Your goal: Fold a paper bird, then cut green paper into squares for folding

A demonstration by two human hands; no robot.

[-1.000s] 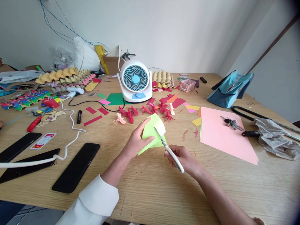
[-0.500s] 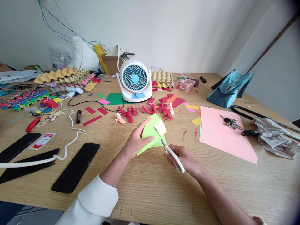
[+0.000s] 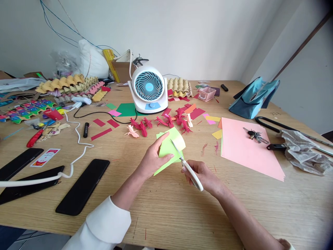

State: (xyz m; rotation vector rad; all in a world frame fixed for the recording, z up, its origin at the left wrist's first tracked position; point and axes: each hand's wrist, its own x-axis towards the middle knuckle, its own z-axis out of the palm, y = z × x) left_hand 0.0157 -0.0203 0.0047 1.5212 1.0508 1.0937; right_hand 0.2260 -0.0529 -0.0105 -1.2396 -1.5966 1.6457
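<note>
Noted from beside the surface [image 3: 169,215]: against half a second ago, the green paper [image 3: 166,147] looks slightly turned in the left grip [image 3: 151,161], with more of a back layer's edge showing above the fingers, while the scissors [image 3: 188,169] have hardly shifted. I read this as the paper being adjusted around the cut rather than the blades advancing. Left grip pinches the paper, thumb on the near face, fingers partly behind. Right grip [image 3: 199,173] is closed around the white handles; one blade lies over the paper (the other is hidden, so the blade gap cannot be told). Containers: a pink basket [image 3: 206,94] stands well beyond the right grip, contents unreadable; a blue bag [image 3: 253,99] sits beyond and right of it, inside not visible; a cardboard box [image 3: 125,71], far beyond the left grip, stands behind the fan [image 3: 149,88], contents likewise untold.
</note>
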